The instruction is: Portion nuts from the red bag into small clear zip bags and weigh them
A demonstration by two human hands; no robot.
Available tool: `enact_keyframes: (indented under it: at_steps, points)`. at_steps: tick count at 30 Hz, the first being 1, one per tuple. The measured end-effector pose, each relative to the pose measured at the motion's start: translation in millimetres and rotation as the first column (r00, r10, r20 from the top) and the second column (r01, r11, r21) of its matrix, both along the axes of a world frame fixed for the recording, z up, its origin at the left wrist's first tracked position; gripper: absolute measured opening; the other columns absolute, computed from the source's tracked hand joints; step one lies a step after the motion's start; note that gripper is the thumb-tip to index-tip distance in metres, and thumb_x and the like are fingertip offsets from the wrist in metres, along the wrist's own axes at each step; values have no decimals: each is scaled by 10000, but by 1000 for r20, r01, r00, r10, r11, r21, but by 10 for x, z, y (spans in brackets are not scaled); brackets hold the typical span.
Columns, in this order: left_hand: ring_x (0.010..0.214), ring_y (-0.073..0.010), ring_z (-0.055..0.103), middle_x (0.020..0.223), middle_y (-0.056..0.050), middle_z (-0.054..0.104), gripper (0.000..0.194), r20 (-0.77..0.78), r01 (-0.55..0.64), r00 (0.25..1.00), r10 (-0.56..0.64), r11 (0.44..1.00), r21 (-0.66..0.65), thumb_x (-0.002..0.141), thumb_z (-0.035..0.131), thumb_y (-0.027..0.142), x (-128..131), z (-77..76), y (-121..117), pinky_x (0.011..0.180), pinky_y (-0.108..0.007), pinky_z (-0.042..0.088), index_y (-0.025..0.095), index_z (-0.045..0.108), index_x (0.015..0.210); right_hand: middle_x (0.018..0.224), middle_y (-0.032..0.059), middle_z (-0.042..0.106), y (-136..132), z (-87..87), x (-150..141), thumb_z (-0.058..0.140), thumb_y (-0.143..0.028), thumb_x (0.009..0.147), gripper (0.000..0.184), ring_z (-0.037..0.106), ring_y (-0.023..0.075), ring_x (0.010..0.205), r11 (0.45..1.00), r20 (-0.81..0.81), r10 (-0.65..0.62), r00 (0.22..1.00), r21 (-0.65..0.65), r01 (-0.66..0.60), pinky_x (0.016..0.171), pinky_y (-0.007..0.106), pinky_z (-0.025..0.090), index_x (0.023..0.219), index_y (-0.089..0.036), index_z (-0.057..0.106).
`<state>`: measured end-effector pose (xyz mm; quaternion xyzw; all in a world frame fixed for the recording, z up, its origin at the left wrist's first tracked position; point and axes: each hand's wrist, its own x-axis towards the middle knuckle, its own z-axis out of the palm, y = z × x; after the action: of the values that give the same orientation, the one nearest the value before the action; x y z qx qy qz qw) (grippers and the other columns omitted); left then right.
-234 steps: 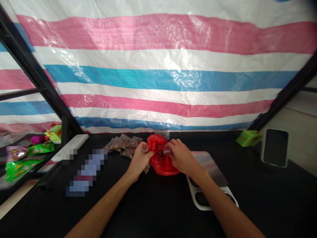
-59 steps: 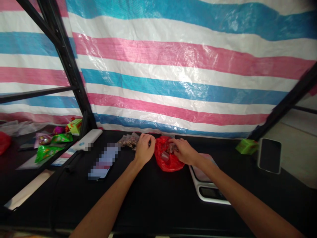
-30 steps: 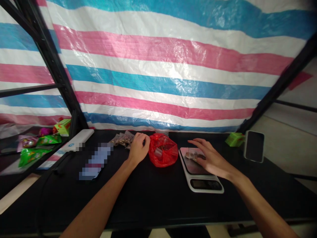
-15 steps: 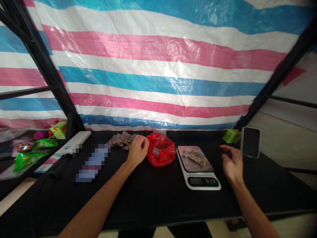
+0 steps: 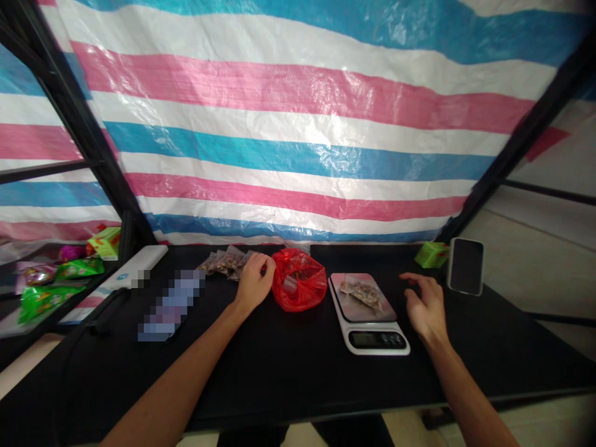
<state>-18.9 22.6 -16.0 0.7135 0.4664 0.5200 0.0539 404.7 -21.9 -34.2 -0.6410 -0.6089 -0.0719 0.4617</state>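
your left hand [image 5: 254,284] is curled, fingers bent down just beside the crumpled red plastic bag [image 5: 298,280]; you cannot tell whether it pinches anything. your right hand [image 5: 423,304] is loosely spread and empty, just right of the white digital kitchen scale [image 5: 367,339]. on top of the scale lies a small clear zip bag of brown pieces [image 5: 361,294]: likely light, soft and slick, so take it by its flat edge, not the lumpy middle. more small clear bags [image 5: 222,262] lie overlapped just left of your left hand. the red bag looks soft and easily crushed. open black tabletop [image 5: 288,366] spreads in front of them all, giving you room to move.
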Motion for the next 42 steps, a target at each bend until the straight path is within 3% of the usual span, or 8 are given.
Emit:
enact_keyframes:
  at_steps: [10, 14, 18, 21, 25, 31, 35, 42]
  points:
    - [797, -197, 580, 752, -19, 618, 292, -10, 20, 1000, -20, 1000, 1, 992, 460, 180, 19, -22, -3, 765, -340, 458, 221, 574, 727, 1044, 80, 641, -47, 146, -126, 516, -321, 907, 230, 559, 296, 1000, 989, -17, 149, 989, -1, -149, 896, 454, 440, 1051, -244, 678]
    - [800, -197, 581, 755, -18, 624, 283, -7, 26, 1000, -26, 1000, -1, 983, 460, 162, 23, -54, 17, 769, -342, 459, 223, 575, 731, 1268, 58, 661, -93, 405, -466, 576, -420, 963, 351, 559, 295, 1186, 909, 107, 392, 914, -198, -366, 1037, 479, 406, 1300, -329, 613]
    - [789, -197, 571, 756, -23, 621, 285, 7, 19, 1000, -19, 1000, -1, 986, 459, 171, 22, -45, 12, 761, -345, 458, 223, 572, 730, 1191, 75, 699, -53, 469, -724, 734, -460, 852, 571, 590, 325, 1158, 873, 228, 422, 878, -362, -325, 1035, 520, 409, 1390, -335, 590]
    - [788, -197, 571, 750, -24, 618, 295, 17, 9, 1000, -9, 1000, -5, 994, 458, 185, 22, -24, 3, 753, -338, 458, 225, 570, 724, 1106, 79, 724, 49, 417, -770, 754, -453, 833, 464, 625, 336, 1108, 859, 235, 431, 871, -403, -316, 1011, 537, 435, 1268, -308, 686]
    - [789, -193, 579, 743, -22, 623, 306, 26, -16, 1000, 16, 1000, -17, 991, 457, 180, 7, -26, 27, 759, -331, 459, 226, 572, 712, 1152, 90, 721, 235, 465, -889, 714, -443, 873, 457, 688, 296, 1048, 779, 70, 547, 835, -409, -476, 957, 453, 526, 1291, -263, 669]
    - [769, -188, 580, 740, -22, 626, 308, 54, -58, 997, 60, 998, -32, 982, 451, 154, -41, -47, 69, 731, -326, 456, 222, 571, 707, 1215, 72, 713, 556, 680, -1466, 720, -359, 865, 421, 704, 267, 1052, 650, -16, 705, 709, -382, -657, 962, 395, 547, 1273, -267, 674]
    - [771, -187, 572, 731, -15, 611, 304, 37, -53, 998, 54, 998, -31, 979, 458, 149, -50, -50, 59, 737, -330, 449, 222, 571, 707, 1090, 29, 776, 713, 622, -1746, 653, -255, 880, 425, 741, 237, 932, 528, -103, 764, 637, -467, -709, 883, 361, 577, 1305, -265, 647]
    - [777, -184, 570, 734, -14, 607, 294, 24, -44, 999, 44, 999, -29, 962, 470, 120, -36, -63, 67, 739, -325, 454, 221, 555, 700, 1087, 19, 786, 728, 460, -1765, 643, -237, 859, 445, 754, 229, 880, 555, -116, 735, 668, -463, -691, 836, 348, 596, 1301, -283, 653]
